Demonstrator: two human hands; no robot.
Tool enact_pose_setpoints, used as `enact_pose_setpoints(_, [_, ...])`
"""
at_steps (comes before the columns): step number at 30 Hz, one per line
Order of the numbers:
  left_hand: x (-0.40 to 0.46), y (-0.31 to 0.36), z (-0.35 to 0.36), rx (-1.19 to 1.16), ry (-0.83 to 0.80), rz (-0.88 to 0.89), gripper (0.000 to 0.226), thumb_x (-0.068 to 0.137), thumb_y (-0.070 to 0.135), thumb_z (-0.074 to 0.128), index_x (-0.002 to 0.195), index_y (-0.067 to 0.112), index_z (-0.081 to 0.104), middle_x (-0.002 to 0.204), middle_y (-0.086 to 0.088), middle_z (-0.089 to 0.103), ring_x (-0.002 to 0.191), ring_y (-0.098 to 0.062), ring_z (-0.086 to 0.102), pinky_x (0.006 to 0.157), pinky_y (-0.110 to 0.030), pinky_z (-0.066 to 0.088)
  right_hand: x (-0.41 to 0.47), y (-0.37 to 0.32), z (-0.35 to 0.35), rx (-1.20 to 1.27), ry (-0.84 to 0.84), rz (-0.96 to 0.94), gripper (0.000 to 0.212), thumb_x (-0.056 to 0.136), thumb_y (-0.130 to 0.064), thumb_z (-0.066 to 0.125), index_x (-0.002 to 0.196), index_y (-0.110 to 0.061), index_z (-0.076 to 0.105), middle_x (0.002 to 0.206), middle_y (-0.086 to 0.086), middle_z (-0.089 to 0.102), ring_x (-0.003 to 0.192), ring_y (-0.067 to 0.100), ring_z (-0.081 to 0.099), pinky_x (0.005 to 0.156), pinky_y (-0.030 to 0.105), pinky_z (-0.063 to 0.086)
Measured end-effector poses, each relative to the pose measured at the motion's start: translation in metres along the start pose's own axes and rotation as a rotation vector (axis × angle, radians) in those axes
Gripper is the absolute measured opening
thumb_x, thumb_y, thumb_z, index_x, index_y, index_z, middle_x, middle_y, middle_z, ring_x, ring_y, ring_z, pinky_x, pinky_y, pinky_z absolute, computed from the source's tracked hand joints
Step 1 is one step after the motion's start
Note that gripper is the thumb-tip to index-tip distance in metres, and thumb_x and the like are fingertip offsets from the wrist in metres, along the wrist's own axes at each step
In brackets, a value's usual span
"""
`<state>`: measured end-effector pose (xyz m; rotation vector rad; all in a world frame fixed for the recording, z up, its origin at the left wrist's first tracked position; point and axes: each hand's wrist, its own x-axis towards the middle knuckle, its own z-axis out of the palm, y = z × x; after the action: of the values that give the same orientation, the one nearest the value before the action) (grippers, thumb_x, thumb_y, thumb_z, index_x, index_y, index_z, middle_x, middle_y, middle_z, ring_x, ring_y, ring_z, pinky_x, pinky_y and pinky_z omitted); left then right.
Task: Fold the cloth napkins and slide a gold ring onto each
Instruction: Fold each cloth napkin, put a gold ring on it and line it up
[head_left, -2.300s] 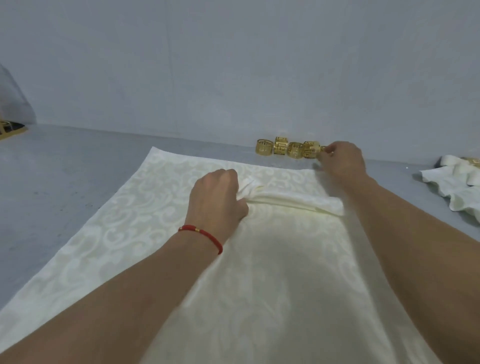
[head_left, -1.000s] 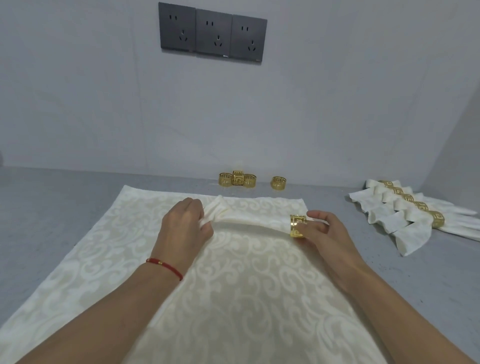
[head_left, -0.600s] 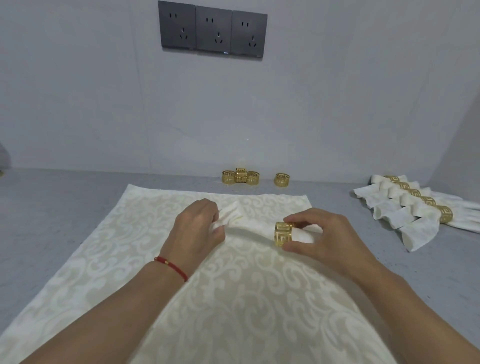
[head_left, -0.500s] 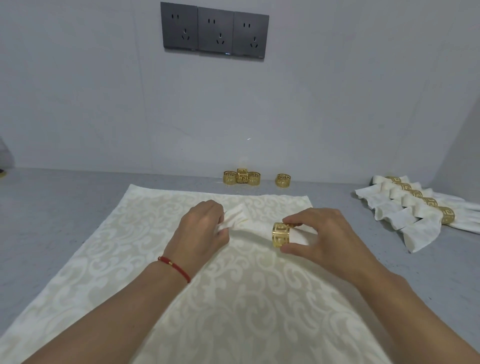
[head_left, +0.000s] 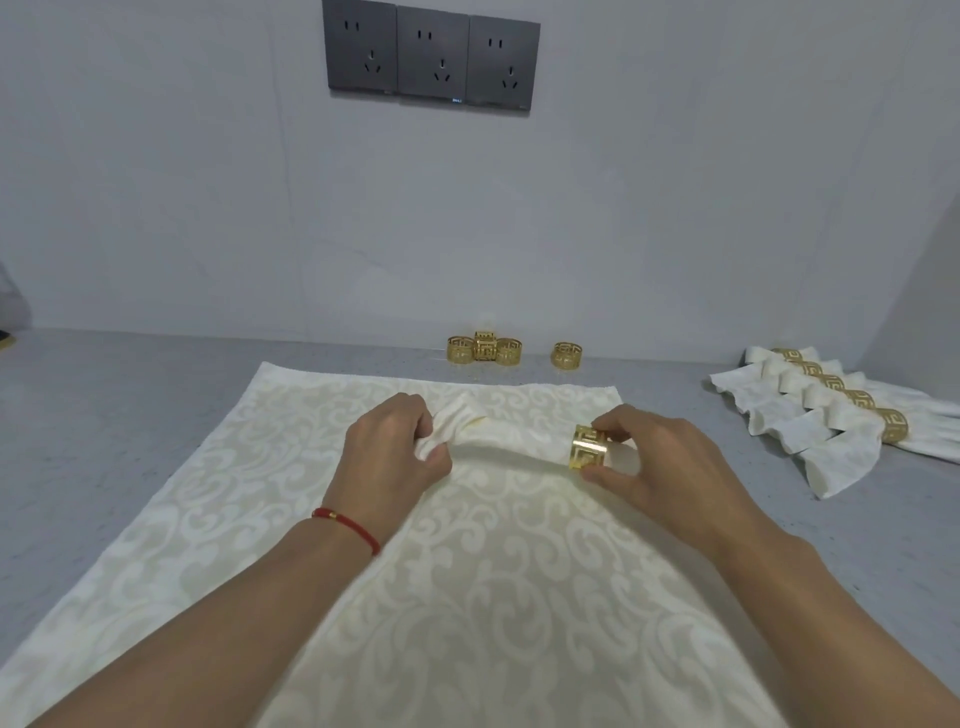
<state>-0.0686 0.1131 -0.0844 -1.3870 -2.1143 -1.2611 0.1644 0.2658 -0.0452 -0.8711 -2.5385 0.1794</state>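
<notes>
Head view: I watch a gold ring (head_left: 588, 447) being slid onto a folded napkin (head_left: 511, 441) near the worktop's (head_left: 104, 405) back edge.
Right hand (head_left: 657, 460) pinches the ring; left hand (head_left: 389, 452) is clenched on the napkin's other end. Next, I judge, push the ring toward the middle. Four spare rings (head_left: 485, 349) and finished napkins (head_left: 831, 415) lie clear; nothing blocks.

no readable text anywhere (tiny mark on wall sockets (head_left: 431, 56) too blurred).
</notes>
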Motion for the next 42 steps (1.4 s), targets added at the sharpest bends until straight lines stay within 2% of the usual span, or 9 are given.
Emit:
enact_pose_setpoints(5, [-0.002,0.010,0.004,0.044,-0.041,0.108,0.027,0.069,0.003,0.075,0.071,0.007,0.049,0.071,-0.004,0.055,0.063,-0.023,0.049,0.058,-0.039,0.046,-0.004,-0.020,0.005,-0.024,0.024,-0.134,0.044,0.087,-0.049,0.075,0.125,-0.029,0.065,0.119,-0.015,0.069,0.112,0.015,0.059,0.082,0.021,0.028])
enact_pose_setpoints(11, [-0.006,0.024,0.009,0.080,-0.056,0.321,0.033,0.058,-0.003,0.071,0.070,0.013,0.045,0.068,0.002,0.047,0.060,-0.017,0.040,0.060,-0.021,0.031,-0.004,-0.037,0.020,0.160,0.071,-0.112,0.043,0.090,-0.054,0.069,0.127,-0.033,0.060,0.116,-0.021,0.066,0.103,0.004,0.063,0.084,0.025,0.046])
enact_pose_setpoints(15, [-0.007,0.028,0.010,0.060,-0.015,0.375,0.029,0.059,-0.008,0.071,0.072,0.006,0.050,0.071,0.002,0.044,0.063,-0.017,0.039,0.060,-0.021,0.028,-0.006,-0.038,0.022,0.396,0.125,-0.055,0.048,0.085,-0.053,0.075,0.127,-0.034,0.059,0.113,-0.026,0.063,0.092,-0.002,0.063,0.083,0.013,0.046])
enact_pose_setpoints(22, [-0.007,0.031,0.005,-0.013,0.060,0.390,0.021,0.064,-0.005,0.073,0.078,0.001,0.059,0.076,-0.004,0.056,0.068,-0.024,0.055,0.063,-0.035,0.047,-0.001,-0.042,0.017,0.653,0.122,0.092,0.026,0.082,-0.052,0.076,0.089,-0.028,0.070,0.078,-0.007,0.069,0.062,0.002,0.055,0.059,0.012,0.038])
enact_pose_setpoints(24, [-0.007,0.029,0.004,-0.022,0.060,0.380,0.020,0.065,-0.004,0.072,0.080,0.001,0.059,0.077,-0.003,0.054,0.069,-0.023,0.054,0.064,-0.035,0.046,-0.002,-0.043,0.013,0.705,0.063,0.065,0.025,0.092,-0.049,0.069,0.094,-0.025,0.075,0.079,-0.007,0.071,0.068,-0.001,0.057,0.065,0.011,0.038])
enact_pose_setpoints(27, [-0.007,0.029,0.004,-0.026,0.056,0.382,0.018,0.067,-0.004,0.070,0.079,0.002,0.057,0.078,-0.003,0.053,0.070,-0.023,0.052,0.063,-0.037,0.046,-0.002,-0.040,0.009,0.893,-0.052,0.087,0.039,0.099,-0.044,0.055,0.098,-0.009,0.072,0.085,0.019,0.058,0.077,0.012,0.049,0.076,0.032,0.038])
enact_pose_setpoints(34, [-0.006,0.033,0.003,0.027,0.045,0.504,0.026,0.061,-0.016,0.068,0.071,0.002,0.052,0.078,-0.010,0.058,0.068,-0.028,0.055,0.062,-0.039,0.047,-0.002,-0.040,0.003,0.974,-0.059,0.234,0.013,0.095,-0.025,0.072,0.092,-0.021,0.084,0.074,-0.022,0.071,0.055,-0.002,0.055,0.063,0.013,0.039])
enact_pose_setpoints(37, [-0.006,0.036,0.003,0.049,0.060,0.574,0.025,0.061,-0.018,0.066,0.070,0.002,0.053,0.077,-0.011,0.059,0.068,-0.028,0.056,0.061,-0.038,0.047,0.000,-0.035,0.003,1.029,-0.117,0.352,0.014,0.088,-0.029,0.079,0.090,-0.016,0.084,0.055,-0.011,0.036,0.055,0.012,0.023,0.052,0.021,0.025])
enact_pose_setpoints(42, [-0.006,0.036,0.006,0.015,0.070,0.584,0.026,0.060,-0.018,0.064,0.070,0.002,0.051,0.077,-0.011,0.059,0.067,-0.028,0.055,0.061,-0.039,0.047,-0.001,-0.036,0.004,1.049,-0.107,0.413,0.011,0.083,-0.027,0.084,0.087,-0.016,0.084,0.066,-0.010,0.054,0.062,0.009,0.041,0.067,0.024,0.034])
